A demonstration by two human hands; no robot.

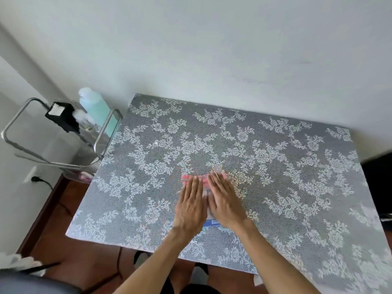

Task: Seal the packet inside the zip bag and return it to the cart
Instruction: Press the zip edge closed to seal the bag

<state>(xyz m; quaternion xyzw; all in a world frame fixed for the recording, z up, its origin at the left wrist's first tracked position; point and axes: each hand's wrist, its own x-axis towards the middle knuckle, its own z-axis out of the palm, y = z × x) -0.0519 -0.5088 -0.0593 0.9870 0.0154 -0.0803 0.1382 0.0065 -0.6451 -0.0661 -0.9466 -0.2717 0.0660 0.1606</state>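
A clear zip bag (204, 183) with a pink strip along its far edge lies flat on the lace-covered table (275, 166). A packet with a blue edge (211, 224) shows inside it near my wrists. My left hand (192, 203) and my right hand (222, 200) lie palm down on the bag, side by side, fingers straight and pointing away from me. They hide most of the bag and the packet. The metal cart (53, 141) stands to the left of the table, against the wall.
On the cart sit a black box (63, 117) with white tissue and a pale green bottle (96, 111). A wall socket with a black plug (35, 177) is low on the left wall. A dark object (379, 183) stands beyond the table's right edge.
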